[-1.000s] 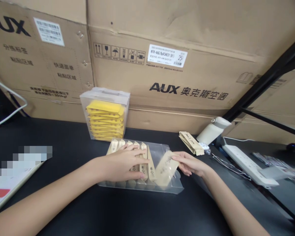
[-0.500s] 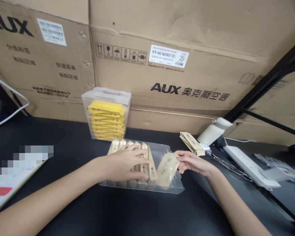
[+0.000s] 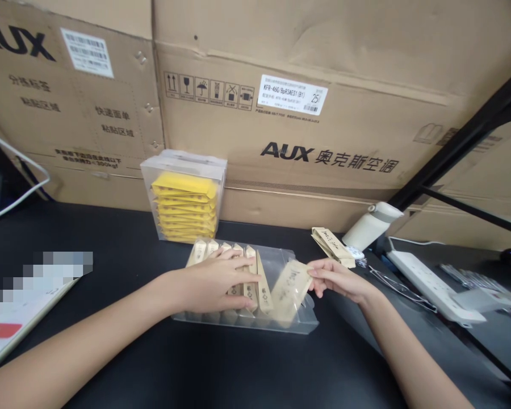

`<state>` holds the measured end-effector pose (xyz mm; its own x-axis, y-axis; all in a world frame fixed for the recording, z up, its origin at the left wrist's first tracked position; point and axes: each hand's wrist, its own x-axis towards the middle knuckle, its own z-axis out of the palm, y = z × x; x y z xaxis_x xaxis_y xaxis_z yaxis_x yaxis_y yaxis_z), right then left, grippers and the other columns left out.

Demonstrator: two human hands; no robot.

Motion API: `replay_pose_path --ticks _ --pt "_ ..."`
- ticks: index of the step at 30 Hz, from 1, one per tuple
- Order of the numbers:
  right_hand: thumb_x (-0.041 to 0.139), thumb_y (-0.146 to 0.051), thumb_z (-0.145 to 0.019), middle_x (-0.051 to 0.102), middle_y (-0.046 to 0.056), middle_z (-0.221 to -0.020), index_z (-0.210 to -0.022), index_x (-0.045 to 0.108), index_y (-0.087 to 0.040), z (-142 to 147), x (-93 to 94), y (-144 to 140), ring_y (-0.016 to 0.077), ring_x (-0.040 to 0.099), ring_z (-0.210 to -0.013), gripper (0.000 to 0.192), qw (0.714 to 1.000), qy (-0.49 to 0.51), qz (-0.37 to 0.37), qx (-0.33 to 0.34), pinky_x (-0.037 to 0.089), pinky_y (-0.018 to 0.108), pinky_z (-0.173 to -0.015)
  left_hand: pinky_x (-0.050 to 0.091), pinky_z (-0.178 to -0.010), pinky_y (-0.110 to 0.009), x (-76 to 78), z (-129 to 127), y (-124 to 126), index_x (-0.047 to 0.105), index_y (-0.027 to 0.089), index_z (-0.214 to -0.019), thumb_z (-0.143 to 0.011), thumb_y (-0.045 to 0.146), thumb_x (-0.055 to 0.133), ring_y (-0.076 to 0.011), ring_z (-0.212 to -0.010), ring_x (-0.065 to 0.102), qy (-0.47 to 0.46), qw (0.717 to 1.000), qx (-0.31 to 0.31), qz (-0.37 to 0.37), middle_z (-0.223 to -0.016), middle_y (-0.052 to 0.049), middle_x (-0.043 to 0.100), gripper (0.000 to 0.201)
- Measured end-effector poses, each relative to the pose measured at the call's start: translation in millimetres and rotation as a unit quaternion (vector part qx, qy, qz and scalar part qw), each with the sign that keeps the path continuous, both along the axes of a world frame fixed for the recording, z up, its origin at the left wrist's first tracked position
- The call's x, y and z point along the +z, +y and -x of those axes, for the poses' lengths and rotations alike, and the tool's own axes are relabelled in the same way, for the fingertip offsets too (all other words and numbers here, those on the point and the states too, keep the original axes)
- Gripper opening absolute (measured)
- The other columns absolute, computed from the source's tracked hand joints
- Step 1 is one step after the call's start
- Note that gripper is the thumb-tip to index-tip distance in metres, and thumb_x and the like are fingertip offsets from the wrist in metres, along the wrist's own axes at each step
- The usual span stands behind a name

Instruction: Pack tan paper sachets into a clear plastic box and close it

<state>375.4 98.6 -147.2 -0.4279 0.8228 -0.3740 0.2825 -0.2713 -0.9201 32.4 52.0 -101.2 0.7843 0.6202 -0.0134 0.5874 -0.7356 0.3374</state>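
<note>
A clear plastic box (image 3: 276,325) lies on its side on the black table. Inside it, several tan paper packets (image 3: 250,287) with dark writing stand on edge in a row. My left hand (image 3: 215,281) rests across these packets with its fingers spread. At the box's right end, my right hand (image 3: 330,278) pinches a tan packet (image 3: 290,292) by its upper right corner. That packet leans at a slant, its lower part seen through the clear plastic. The right hand's fingertips behind the packet are partly hidden.
Behind stands a clear box with yellow packets (image 3: 185,207) against large cardboard cartons (image 3: 221,130). At right are more tan packets (image 3: 334,247), a white bottle (image 3: 371,224), glasses (image 3: 402,289) and a power strip (image 3: 434,287). A tablet-like device (image 3: 38,307) lies at left.
The packet in my right hand has risen slightly at its gripped corner, and that hand has shifted a little to the right. My left hand stays nearly still on the row.
</note>
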Motion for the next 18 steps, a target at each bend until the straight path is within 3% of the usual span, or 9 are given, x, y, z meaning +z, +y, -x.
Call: replay_pose_path --ticks 4,10,14,18 --pt "0.076 -0.039 -0.074 0.073 0.008 -0.068 -0.077 0.069 -0.011 -1 2.8 -1 0.0100 0.064 -0.049 0.030 1.000 -0.024 -0.003 0.015 0.052 0.018 -0.050 0.034 -0.111 -0.057 0.0 0 0 0.054 0.033 -0.139 -0.095 0.051 0.048 -0.0393 -0.138 0.038 -0.008 1.000 0.000 0.004 -0.149 -0.011 0.047 0.048" --pt "0.069 -0.027 -0.072 0.069 0.002 -0.063 -0.073 0.068 -0.013 1 -0.1 -2 0.0057 0.052 -0.044 0.014 1.000 -0.002 -0.025 0.015 0.053 0.019 -0.050 0.031 -0.113 -0.057 2.8 -1 -1 0.052 0.034 -0.141 -0.095 0.050 0.049 -0.0391 -0.141 0.035 0.015 1.000 0.009 0.009 -0.153 -0.010 0.043 0.048" --pt "0.070 -0.031 -0.074 0.066 0.002 -0.060 -0.070 0.068 -0.012 8 -6.6 -1 0.0051 0.048 -0.043 0.019 1.000 0.010 -0.025 0.011 0.052 0.020 -0.048 0.029 -0.113 -0.058 1.4 -1 0 0.052 0.033 -0.141 -0.096 0.051 0.047 -0.0390 -0.143 0.033 0.010 1.000 0.003 0.011 -0.154 -0.012 0.042 0.049" --pt "0.072 -0.041 -0.080 0.062 0.001 -0.059 -0.069 0.064 -0.013 16 -10.1 -1 0.0072 0.054 -0.048 0.031 0.999 0.034 -0.026 -0.002 0.052 0.020 -0.050 0.028 -0.114 -0.057 2.2 -1 0 0.051 0.033 -0.142 -0.096 0.050 0.047 -0.0382 -0.144 0.031 0.019 1.000 0.002 0.014 -0.156 -0.011 0.039 0.049"
